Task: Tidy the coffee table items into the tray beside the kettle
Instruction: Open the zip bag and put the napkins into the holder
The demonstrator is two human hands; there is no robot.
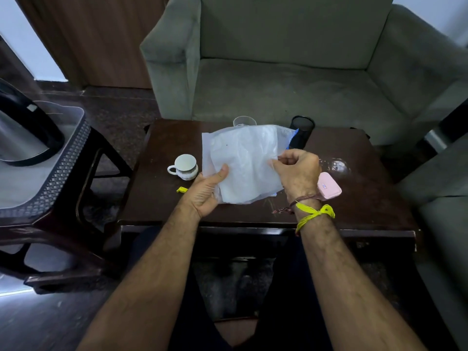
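Observation:
A translucent white plastic bag [243, 158] is held above the middle of the dark wooden coffee table [354, 198]. My left hand [206, 191] grips its lower left edge, thumb on top. My right hand [296, 171] pinches its right edge. A white teacup [184, 166] stands on the table left of the bag. A small yellow scrap [181, 190] lies near it. Behind the bag are a clear glass [244, 121] and a dark mesh cup [301, 129], both partly hidden. A pink case [329, 186] rests by my right wrist. The tray [63, 158] and steel kettle [22, 130] sit at the left.
The tray rests on a dark plastic stool [76, 224] left of the table. A grey-green sofa [291, 84] stands behind the table, and another cushion [445, 224] is at the right. A clear plastic wrapper [335, 165] lies right of my hand.

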